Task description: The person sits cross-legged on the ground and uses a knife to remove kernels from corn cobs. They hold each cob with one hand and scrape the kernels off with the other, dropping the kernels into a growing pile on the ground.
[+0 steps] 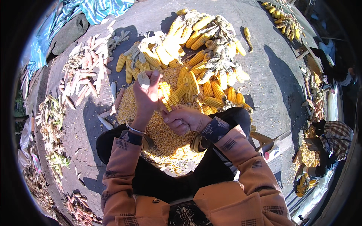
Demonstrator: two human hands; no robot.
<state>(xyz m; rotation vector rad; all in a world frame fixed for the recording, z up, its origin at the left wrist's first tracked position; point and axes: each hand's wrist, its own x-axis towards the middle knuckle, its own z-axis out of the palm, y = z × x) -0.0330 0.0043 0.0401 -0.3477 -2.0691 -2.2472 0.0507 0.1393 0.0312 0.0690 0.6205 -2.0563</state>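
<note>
A partly visible ear of yellow corn [168,96] is held above a heap of loose kernels [161,127]. My left hand [145,97] grips the ear from the left, with a bracelet at the wrist. Against its upper fingers is a small pale piece [143,80]; whether it is cob or a finger covering is unclear. My right hand [185,120] is at the ear's lower end, fingers curled, thumb close to the kernels. What lies inside its fingers is hidden. Beyond the hands, several whole ears [186,84] rest on the kernels.
Tied bunches of corn with husks [220,53] curve around the heap's far side. Bare cobs [87,65] and dry husks [52,127] lie left. A large stone [70,34] holds blue striped sheeting [104,10]. To the right, another person [336,138] is beside more kernels.
</note>
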